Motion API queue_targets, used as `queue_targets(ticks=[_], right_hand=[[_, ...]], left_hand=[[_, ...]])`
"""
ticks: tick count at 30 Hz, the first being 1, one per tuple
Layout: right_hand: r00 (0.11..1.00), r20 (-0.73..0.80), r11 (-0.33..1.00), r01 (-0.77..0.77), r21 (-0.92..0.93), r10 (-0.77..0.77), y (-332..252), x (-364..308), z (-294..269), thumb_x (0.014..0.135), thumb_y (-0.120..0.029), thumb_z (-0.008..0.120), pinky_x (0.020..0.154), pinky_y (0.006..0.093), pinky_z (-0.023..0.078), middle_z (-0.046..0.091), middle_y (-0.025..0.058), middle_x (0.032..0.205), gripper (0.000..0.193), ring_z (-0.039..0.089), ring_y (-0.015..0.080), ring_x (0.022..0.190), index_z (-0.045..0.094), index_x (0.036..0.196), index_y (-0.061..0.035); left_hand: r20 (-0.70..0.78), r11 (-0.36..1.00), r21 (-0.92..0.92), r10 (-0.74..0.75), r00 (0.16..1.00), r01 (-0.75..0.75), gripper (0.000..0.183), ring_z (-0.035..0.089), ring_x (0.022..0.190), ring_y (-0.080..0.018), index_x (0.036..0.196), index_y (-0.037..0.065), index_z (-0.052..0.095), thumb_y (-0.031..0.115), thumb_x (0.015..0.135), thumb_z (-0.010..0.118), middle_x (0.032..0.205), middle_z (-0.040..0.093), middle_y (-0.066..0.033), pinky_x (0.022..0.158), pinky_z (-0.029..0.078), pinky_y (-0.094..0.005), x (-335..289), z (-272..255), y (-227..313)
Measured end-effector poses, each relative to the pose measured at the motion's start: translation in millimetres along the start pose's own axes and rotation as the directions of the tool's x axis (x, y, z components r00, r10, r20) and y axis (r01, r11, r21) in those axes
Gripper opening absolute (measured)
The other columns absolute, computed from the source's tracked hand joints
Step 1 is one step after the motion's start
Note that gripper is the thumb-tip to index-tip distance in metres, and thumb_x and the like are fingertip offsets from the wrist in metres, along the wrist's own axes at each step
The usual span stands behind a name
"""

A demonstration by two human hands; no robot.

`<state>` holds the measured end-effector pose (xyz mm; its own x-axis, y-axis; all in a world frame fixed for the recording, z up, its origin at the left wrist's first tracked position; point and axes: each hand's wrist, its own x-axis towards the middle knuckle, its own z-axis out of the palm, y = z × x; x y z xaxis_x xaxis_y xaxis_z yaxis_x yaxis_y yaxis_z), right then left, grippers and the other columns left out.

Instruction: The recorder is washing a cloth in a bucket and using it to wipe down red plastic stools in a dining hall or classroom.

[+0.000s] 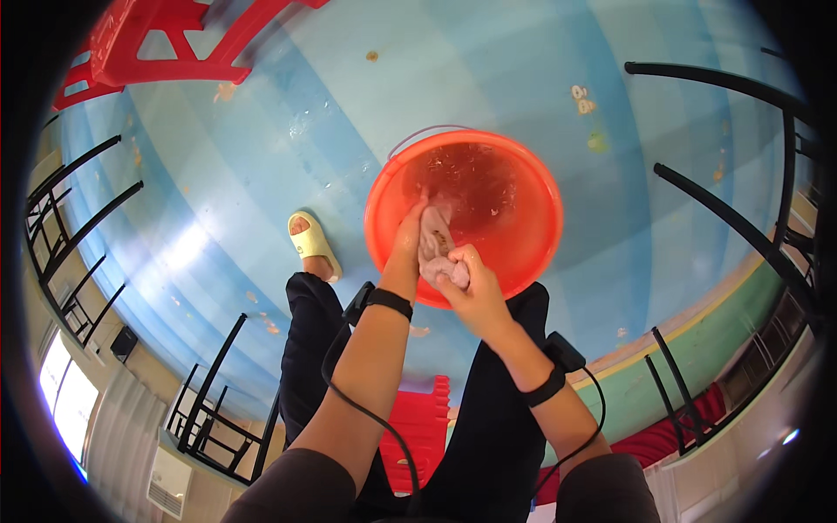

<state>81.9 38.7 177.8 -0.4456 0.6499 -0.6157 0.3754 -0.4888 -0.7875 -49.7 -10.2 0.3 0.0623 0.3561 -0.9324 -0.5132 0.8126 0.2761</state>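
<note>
Both my hands are over an orange-red bucket (pixel 545 235) that holds water (pixel 475 179). Between them is a wet, pale pinkish cloth (pixel 433 234) with a small dark mark on it. My left hand (pixel 410 228) holds the cloth from its left side, with the fingers pointing toward the far rim and partly hidden behind it. My right hand (pixel 477 292) is closed round the bunched near end of the cloth, close to the near rim. A thin handle (pixel 418 133) rests by the bucket's far left rim.
Beneath me is a red plastic stool (pixel 414 427). Another red stool (pixel 166 44) stands at the far left. Black metal legs (pixel 741 213) line the right side, with more black frames (pixel 214 383) on the left. My yellow slipper (pixel 314 244) rests on the wet blue floor (pixel 261 174).
</note>
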Motion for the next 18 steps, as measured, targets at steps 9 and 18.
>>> queue_targets(ticks=[9,18], right_hand=[[0.939,-0.335,0.933,-0.191,-0.304,0.083,123.9,111.6,-29.5,0.085,-0.028,0.061,0.081,0.0460,0.040,0.051,0.0234,0.101,0.022,0.048,0.0383,0.096,0.060,0.098,-0.0095],[0.996,-0.066,0.215,-0.052,-0.975,-0.056,164.7,129.1,-18.3,0.083,-0.017,0.054,0.108,0.0550,0.018,0.050,0.0107,0.132,0.033,0.038,0.0319,0.127,0.058,0.116,-0.0186]], left_hand=[[-0.015,0.807,-0.586,0.074,0.997,-0.069,0.030,0.053,0.114,-0.0219,0.124,0.008,0.045,0.023,0.098,0.042,0.123,0.053,-0.0077,0.098,0.043,-0.0379,-42.6,73.9,10.7],[-0.359,0.894,-0.440,-0.095,0.928,-0.078,0.034,0.048,0.116,-0.0197,0.126,0.009,0.048,0.020,0.094,0.049,0.122,0.054,-0.0042,0.097,0.038,-0.0352,-45.4,70.6,16.3]])
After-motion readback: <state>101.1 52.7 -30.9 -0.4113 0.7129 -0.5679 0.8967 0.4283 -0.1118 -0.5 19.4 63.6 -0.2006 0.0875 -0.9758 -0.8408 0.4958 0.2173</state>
